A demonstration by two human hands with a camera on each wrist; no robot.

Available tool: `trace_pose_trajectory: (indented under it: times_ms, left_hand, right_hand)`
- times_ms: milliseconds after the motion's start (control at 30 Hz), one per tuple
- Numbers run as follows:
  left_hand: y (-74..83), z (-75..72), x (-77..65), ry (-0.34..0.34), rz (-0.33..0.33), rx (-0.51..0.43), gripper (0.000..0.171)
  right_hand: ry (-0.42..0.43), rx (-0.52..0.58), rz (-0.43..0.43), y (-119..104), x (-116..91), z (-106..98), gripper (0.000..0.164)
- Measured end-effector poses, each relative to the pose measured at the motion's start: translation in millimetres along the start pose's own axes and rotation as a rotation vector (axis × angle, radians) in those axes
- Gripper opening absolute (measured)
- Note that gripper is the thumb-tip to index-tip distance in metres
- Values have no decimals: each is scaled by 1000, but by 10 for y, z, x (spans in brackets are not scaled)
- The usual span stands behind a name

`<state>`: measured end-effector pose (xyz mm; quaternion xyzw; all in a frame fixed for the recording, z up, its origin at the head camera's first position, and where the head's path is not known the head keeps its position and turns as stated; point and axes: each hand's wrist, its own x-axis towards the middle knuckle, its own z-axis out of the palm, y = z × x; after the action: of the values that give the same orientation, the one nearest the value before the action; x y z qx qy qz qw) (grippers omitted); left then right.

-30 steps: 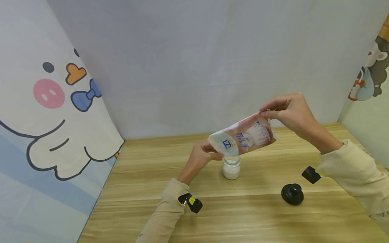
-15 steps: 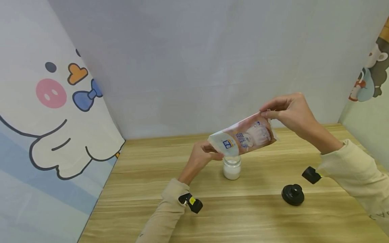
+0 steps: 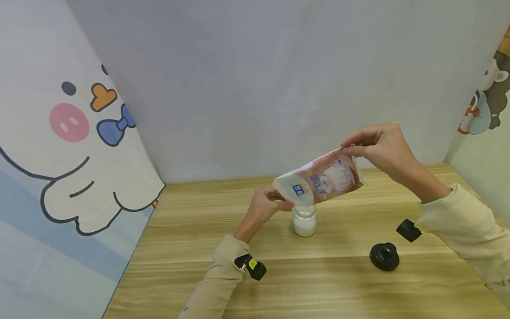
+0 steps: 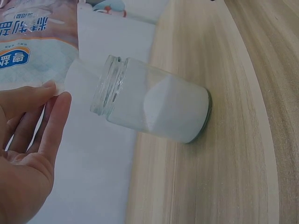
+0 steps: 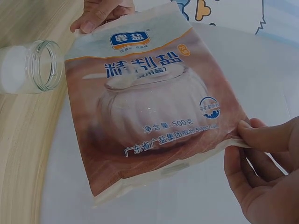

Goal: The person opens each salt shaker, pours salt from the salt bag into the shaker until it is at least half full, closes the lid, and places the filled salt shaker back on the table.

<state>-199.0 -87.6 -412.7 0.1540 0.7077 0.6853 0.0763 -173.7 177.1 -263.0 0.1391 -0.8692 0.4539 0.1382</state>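
A pink and white salt bag is held tilted above the table, its lower left corner over the mouth of a glass jar. My left hand pinches that low corner between thumb and fingers. My right hand pinches the bag's upper right end. In the left wrist view, a pale stream of salt runs from the corner into the jar's mouth. White salt lies heaped inside the jar, which stands upright on the table. The right wrist view shows the bag's printed front.
A round black lid with a raised knob lies on the wooden table, right of the jar. White cloth hangs behind the table. Cartoon-printed panels border it on both sides. Black wrist cameras sit on both sleeves.
Both hands and the bag stay almost still. The whole head view shifts very slightly. Any rise of the salt in the jar is too small to tell.
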Motion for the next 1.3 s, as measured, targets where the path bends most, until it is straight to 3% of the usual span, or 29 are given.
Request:
trace_pose_trajectory:
  times_ms: [633,767,867,1000,1300]
  left_hand:
    - [36,-8,-13,-13,-23,-2,34]
    - [183,19,-88,-13,-5,-10,30]
    - [165,21,-84,-6,5,-14,29]
    - [5,7,-15,1,6,-9,32]
    - [29,6,-28,6,-4,1,31]
  right_hand:
    - [5,18,3,2,11,0,13]
    - [6,4,5,-8,0,-3,12]
    - [4,-9,1,-16,-12,-7,12]
    - [2,-13,0,-22,-24,-7,12]
    - [1,-13,8,-44,-25,-10,14]
